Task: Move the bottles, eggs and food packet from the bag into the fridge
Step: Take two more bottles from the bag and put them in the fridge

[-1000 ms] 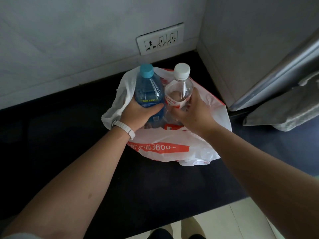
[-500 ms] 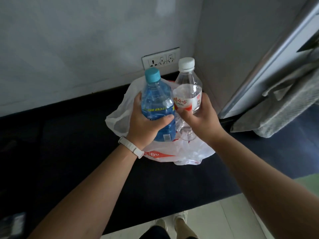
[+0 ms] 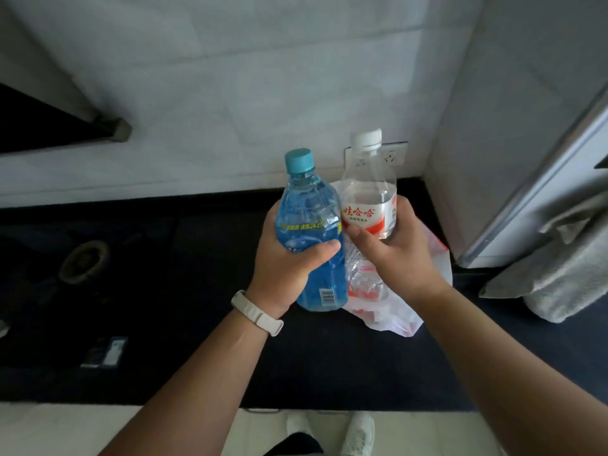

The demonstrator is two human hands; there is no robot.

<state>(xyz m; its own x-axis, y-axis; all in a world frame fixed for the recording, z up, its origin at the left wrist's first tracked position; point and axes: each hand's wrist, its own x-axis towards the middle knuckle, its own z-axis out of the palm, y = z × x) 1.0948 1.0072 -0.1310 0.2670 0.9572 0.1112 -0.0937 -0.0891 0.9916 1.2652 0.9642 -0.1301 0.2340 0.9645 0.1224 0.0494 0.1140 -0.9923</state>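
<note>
My left hand (image 3: pixel 283 261) grips a blue bottle (image 3: pixel 309 218) with a teal cap, held upright above the dark counter. My right hand (image 3: pixel 398 255) grips a clear bottle (image 3: pixel 368 199) with a white cap and a red-and-white label, right beside the blue one. Both bottles are lifted clear of the white and red plastic bag (image 3: pixel 401 311), which lies crumpled on the counter beneath my right hand. What the bag holds is hidden. The fridge (image 3: pixel 539 179) shows as a silver edge at the right.
The dark counter (image 3: pixel 204 324) runs along a white tiled wall with a socket (image 3: pixel 394 156) behind the bottles. A grey towel (image 3: pixel 559 278) hangs at the right. A stove burner (image 3: pixel 84 261) sits at the left, a small dark packet (image 3: pixel 105 352) near the front edge.
Both hands have lifted the bottles up out of the bag and closer to me. The view has swung left and up, showing the burner.
</note>
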